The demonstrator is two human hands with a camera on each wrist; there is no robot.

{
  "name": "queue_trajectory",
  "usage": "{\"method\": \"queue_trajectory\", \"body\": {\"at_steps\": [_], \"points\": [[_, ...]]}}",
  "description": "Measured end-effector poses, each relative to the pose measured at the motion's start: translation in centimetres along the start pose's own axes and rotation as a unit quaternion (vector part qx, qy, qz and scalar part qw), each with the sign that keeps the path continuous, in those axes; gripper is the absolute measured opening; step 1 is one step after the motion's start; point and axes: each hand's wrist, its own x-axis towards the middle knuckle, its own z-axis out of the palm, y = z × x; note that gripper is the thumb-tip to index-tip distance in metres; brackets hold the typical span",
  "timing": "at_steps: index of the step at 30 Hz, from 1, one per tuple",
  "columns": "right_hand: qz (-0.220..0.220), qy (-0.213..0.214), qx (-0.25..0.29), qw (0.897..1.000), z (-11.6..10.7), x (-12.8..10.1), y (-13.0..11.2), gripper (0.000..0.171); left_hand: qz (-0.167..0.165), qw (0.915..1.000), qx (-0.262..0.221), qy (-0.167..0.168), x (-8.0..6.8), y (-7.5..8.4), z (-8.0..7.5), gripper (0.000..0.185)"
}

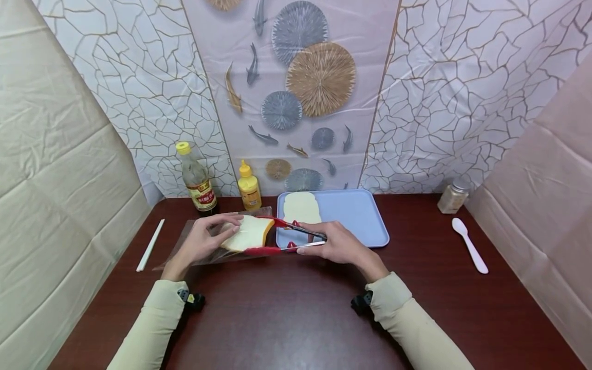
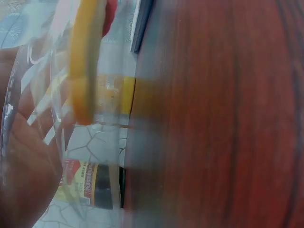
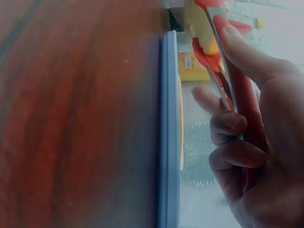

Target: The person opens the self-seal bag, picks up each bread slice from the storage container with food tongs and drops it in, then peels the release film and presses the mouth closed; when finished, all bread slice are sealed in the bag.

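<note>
My left hand (image 1: 203, 239) holds a clear plastic bag (image 1: 210, 256), its fingers and thumb at the left end of a bread slice (image 1: 250, 232). The slice shows a white face and a yellow-brown crust, also visible through the film as a crust edge (image 2: 81, 61) in the left wrist view. My right hand (image 1: 339, 241) grips metal tongs (image 1: 307, 230) with red tips and a red handle (image 3: 247, 102). Their red tips lie along the two sides of the slice. Another pale slice (image 1: 301, 207) lies on the left of a light blue tray (image 1: 356, 216).
Behind the left hand stand a dark sauce bottle (image 1: 202, 192) and a yellow squeeze bottle (image 1: 250, 190). White chopsticks (image 1: 150, 245) lie at the left. A shaker jar (image 1: 453, 197) and a white spoon (image 1: 470, 246) are on the right. Patterned cloth (image 1: 425, 103) hangs along the table's back edge.
</note>
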Motion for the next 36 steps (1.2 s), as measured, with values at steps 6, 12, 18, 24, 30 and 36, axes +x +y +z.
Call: {"method": "queue_trajectory", "body": {"at_steps": [6,12,18,24,30,36], "points": [[-0.018,-0.026,-0.039,0.999,0.6,0.0,-0.5,0.073,-0.002,0.9999,0.002,-0.015,0.1,0.3,0.3,0.016],[-0.012,-0.006,-0.022,1.000,0.6,0.0,-1.1,0.072,0.002,0.9998,-0.003,-0.018,0.1,0.6,0.2,0.013],[-0.025,-0.009,-0.030,0.999,0.8,0.0,-1.5,0.074,0.007,0.9996,-0.005,-0.028,0.1,0.8,0.4,0.017],[-0.020,-0.007,-0.049,0.999,1.3,0.1,-1.7,0.076,0.027,0.9993,-0.006,-0.025,0.0,0.7,0.4,0.016],[-0.045,0.005,-0.009,0.999,1.7,0.7,-2.3,0.072,0.003,0.9996,0.004,-0.029,-0.3,0.6,0.4,0.013],[-0.050,-0.003,0.003,0.999,2.6,1.6,-3.0,0.073,0.005,0.9992,0.018,-0.036,-0.1,1.0,0.4,0.015]]}}
